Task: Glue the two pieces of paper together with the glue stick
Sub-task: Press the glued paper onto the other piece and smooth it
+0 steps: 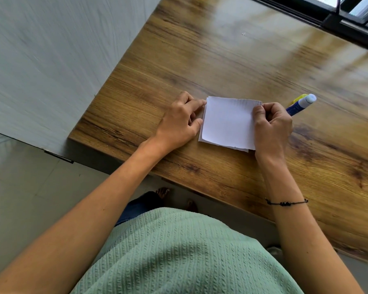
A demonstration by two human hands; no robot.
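Observation:
Two white paper pieces lie stacked on the wooden table (232,56). The top paper (227,122) covers nearly all of the lower paper (242,149), which peeks out along the near and left edges. My left hand (179,122) rests on the table with index fingertip and thumb holding the stack's left edge. My right hand (272,126) pinches the top sheet's right edge with thumb and finger, and also grips the blue glue stick (302,103). Its white uncapped tip points away to the right.
A yellow cap (299,98) lies on the table just behind the glue stick. The table's left edge meets a pale wall, and a dark window frame (338,20) runs along the far right. My right wrist wears a thin black bracelet (286,202).

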